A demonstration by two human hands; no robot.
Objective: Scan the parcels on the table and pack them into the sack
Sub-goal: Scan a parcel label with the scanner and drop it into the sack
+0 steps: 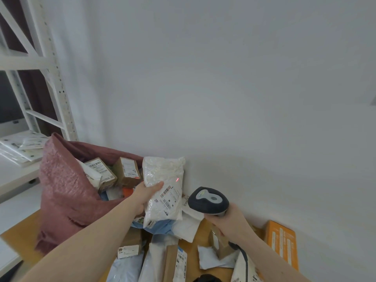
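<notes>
My left hand [145,197] holds a white bubble mailer [162,176] upright above the table, its barcode label facing me. A red laser dot shows on the mailer just above the label. My right hand [228,221] grips a dark grey barcode scanner [208,200], pointed at the mailer from the right. The dusky red woven sack [61,190] stands open at the left, holding several brown boxes [127,171] and other parcels. More parcels, white and blue bags and a brown box [171,261], lie on the wooden table [26,237] below my hands.
An orange box [281,245] lies at the table's right end by the white wall. A white metal shelf rack [50,78] stands at the left, with flat white packets [22,147] on a white surface beside the sack. The scanner's cable [245,259] trails down over the parcels.
</notes>
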